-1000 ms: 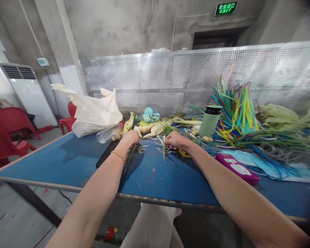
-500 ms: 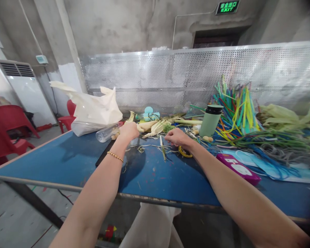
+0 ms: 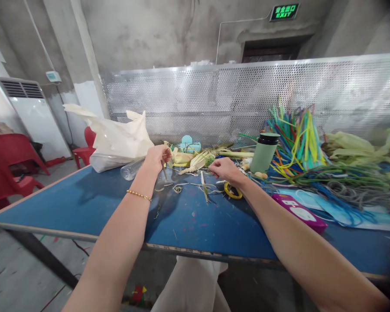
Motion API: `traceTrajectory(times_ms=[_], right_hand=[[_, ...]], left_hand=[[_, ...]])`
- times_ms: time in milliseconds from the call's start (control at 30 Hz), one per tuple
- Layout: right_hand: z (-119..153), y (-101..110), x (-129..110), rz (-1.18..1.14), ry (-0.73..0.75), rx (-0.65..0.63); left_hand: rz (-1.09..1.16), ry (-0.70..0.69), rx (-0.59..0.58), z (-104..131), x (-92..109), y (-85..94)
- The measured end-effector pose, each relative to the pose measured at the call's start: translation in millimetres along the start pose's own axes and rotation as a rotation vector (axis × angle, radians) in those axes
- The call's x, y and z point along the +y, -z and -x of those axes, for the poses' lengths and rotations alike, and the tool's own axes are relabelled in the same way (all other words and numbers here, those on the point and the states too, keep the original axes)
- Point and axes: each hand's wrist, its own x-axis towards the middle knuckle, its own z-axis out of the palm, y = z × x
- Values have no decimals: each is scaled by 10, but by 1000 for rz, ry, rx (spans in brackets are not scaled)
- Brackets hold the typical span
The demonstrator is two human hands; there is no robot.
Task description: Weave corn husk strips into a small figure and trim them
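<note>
My left hand [image 3: 158, 158], a gold beaded bracelet on its wrist, is held over the far part of the blue table with its fingers pinched. A thin brownish-green strip [image 3: 164, 171] hangs down from its fingertips. My right hand [image 3: 226, 169] is closed near the table, its fingertips curled together; whatever they hold, if anything, is hidden. Between the hands lie pale leafy vegetable stalks [image 3: 199, 161] and, nearer me, a short whitish-green leaf strip [image 3: 204, 186]. A yellow ring [image 3: 233, 191], perhaps a tape roll, lies just below my right wrist.
A white plastic bag [image 3: 120, 141] and a clear bottle [image 3: 130, 170] stand left on the blue table [image 3: 68, 203]. At right are a green tumbler [image 3: 264, 154], a purple box [image 3: 299, 212], colourful strips [image 3: 303, 138] and tangled cords [image 3: 351, 193]. A perforated metal panel [image 3: 188, 99] runs behind.
My left hand has shifted slightly left and turned, and the thin strip now shows hanging from its fingers. My right hand stays nearly in place.
</note>
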Motion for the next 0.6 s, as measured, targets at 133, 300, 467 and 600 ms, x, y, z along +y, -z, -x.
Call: traceTrajectory(times_ms=[133,300,467,600], right_hand=[[24,1,-39,-56,74,13],[21,-114,-94,-256,161,-77],[28,-279,-147,-77,400,-4],[60,-303,-188,-58,377,58]], left_hand=[[111,49,-116,5,-36,-33],[-90,-81,-516,180,-144,-163],[-92,-144,-675,357,-186,-247],[-136,-250,-723,369,-160,-253]])
